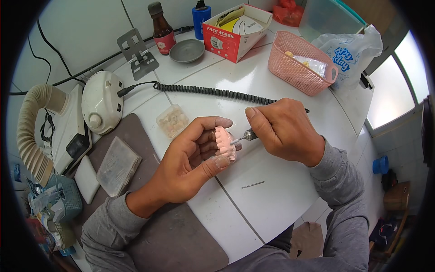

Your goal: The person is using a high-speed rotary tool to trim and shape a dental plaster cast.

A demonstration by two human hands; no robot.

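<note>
My left hand (190, 158) is closed round a pink dental cast (224, 143), its row of teeth facing left. Thumb and fingers grip the cast from its near and far ends. In my right hand (285, 131) is a rotary handpiece (250, 134), mostly hidden by the fingers. The handpiece's thin bit (236, 141) points left and meets the right side of the cast, or comes very close to it. A black coiled cord (217, 93) runs from the white control box (102, 102) toward my right hand.
A loose bit (253, 185) lies on the white tabletop. Beyond my left hand sits a small clear box (172, 121) of pale pieces. A flat clear case (118, 165) rests on the brown mat (181, 235). At the back stand a mask box (235, 34) and a pink basket (299, 63).
</note>
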